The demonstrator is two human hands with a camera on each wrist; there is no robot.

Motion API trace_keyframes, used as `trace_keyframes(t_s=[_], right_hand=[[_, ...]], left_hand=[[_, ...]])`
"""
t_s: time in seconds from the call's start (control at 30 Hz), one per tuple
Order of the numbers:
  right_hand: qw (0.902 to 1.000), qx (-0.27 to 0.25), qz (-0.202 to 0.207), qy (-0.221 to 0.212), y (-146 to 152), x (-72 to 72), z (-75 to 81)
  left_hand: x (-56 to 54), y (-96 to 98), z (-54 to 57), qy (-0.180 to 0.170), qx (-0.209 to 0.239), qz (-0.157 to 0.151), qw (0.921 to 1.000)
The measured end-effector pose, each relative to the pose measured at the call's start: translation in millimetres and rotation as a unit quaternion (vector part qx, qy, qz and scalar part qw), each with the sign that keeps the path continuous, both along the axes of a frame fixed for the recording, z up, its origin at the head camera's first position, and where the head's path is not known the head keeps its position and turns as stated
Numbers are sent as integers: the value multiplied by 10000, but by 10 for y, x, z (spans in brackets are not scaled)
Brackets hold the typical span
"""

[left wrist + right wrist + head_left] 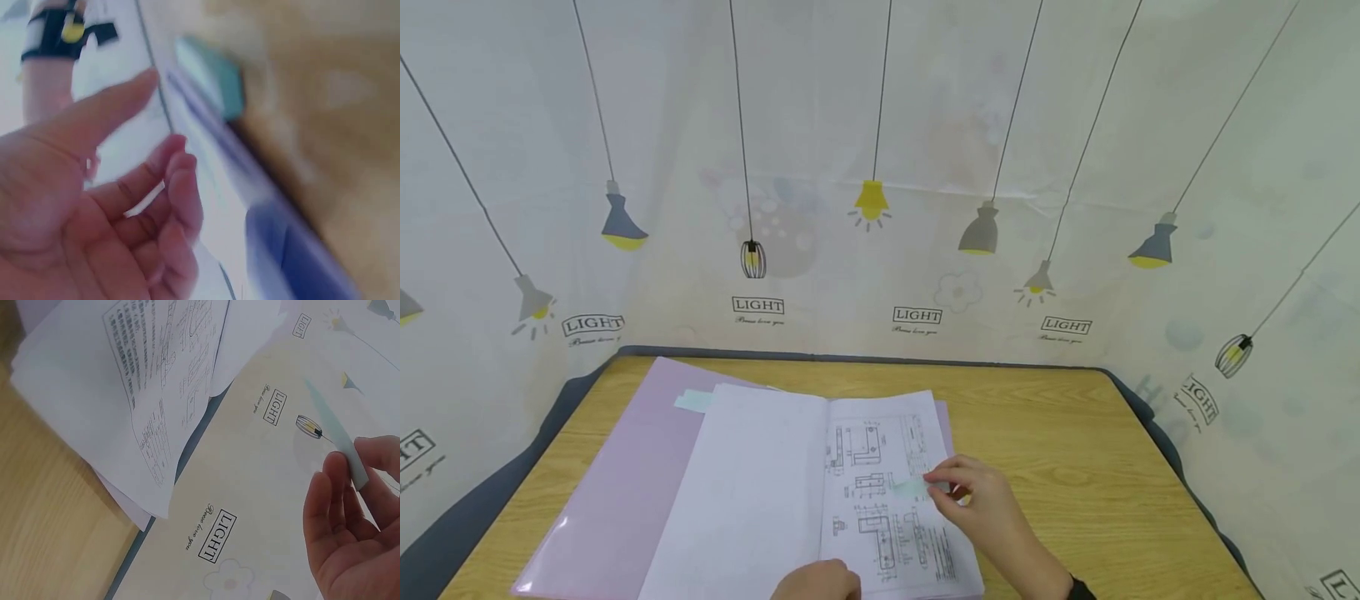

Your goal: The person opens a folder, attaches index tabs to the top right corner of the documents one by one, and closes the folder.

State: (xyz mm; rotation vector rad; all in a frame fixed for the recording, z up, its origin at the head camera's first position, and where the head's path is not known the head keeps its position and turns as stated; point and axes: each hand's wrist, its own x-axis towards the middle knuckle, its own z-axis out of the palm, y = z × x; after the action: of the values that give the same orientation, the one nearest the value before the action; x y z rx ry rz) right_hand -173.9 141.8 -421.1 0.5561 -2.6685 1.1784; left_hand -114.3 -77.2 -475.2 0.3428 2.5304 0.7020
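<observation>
My right hand (988,504) is over the right page of an open folder, pinching a pale green sticky note (910,487) between thumb and fingers. In the right wrist view the sticky note (337,431) stands out from the fingertips as a thin, slightly curved strip. Under it lies the right page (850,417), printed with technical drawings; the left page (760,467) is blank. My left hand (820,581) is at the bottom of the pages, partly out of frame. In the left wrist view that hand (125,212) has bent fingers apart from the thumb, nothing between them.
A lilac plastic folder (625,467) lies beneath the pages on a wooden table (1075,450). Another pale green tab (694,401) sticks out at the left page's top edge. A blurred teal block (212,78) is beside the folder's edge. A lamp-printed curtain (820,125) surrounds the table.
</observation>
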Motion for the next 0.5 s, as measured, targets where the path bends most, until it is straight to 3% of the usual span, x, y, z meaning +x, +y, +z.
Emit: trace_keyframes(t_s=[0.1, 0.23, 0.37, 0.5], right_hand=[[9998, -95, -137, 68, 9, -12, -6], [9993, -201, -264, 192, 24, -30, -19], [9987, -299, -376, 173, 30, -43, -25], [9986, -281, -427, 147, 35, -52, -34]], left_hand=[[-111, -78, 146, 149, 246, 29, 9996], [-271, -206, 278, 802, -126, -137, 9966], [-433, -313, 312, 1240, -608, 123, 9903], [-591, -374, 281, 1600, -788, 369, 9833]])
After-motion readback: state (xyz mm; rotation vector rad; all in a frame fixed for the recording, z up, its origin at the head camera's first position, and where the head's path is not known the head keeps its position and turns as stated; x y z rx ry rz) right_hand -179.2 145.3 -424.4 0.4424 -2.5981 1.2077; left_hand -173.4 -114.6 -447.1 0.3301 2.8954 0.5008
